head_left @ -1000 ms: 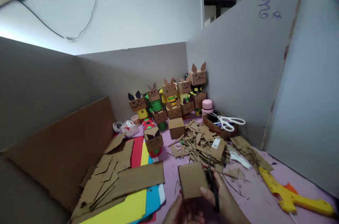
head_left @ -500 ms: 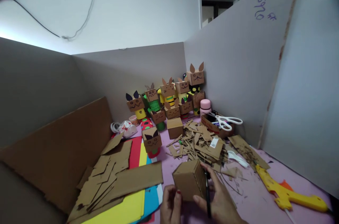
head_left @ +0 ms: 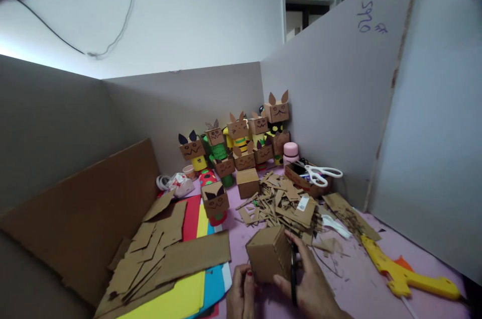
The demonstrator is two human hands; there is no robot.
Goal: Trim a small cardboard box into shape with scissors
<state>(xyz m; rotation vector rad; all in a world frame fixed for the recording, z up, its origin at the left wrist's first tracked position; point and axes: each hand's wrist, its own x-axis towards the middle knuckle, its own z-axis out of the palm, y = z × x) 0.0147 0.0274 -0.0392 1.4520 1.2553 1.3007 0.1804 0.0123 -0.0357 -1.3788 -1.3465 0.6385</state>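
Observation:
A small brown cardboard box (head_left: 268,253) is held tilted above the near part of the table. My left hand (head_left: 241,291), fingers curled and closed, grips its lower left corner; the fingertips are partly hidden. On the box's right side, my right hand (head_left: 311,284) is closed round a pair of scissors (head_left: 293,276) with black handles. The index finger reaches to the box's top right corner, and the thumb lies against its lower edge. The scissors run along the box's right face, with much of the blades hidden.
Beyond the box lies a heap of cardboard scraps (head_left: 280,203). A yellow glue gun (head_left: 410,274) rests at right. Cardboard sheets (head_left: 150,243) cover coloured paper (head_left: 169,299) at left. Several cat-faced cardboard figures (head_left: 239,130), a plain box (head_left: 247,183) and white-handled scissors (head_left: 320,173) stand behind.
The box has turned and lifted very slightly, and the left fingers have shifted a little lower at its corner. Both hands keep nearly the same place; the view has moved slightly.

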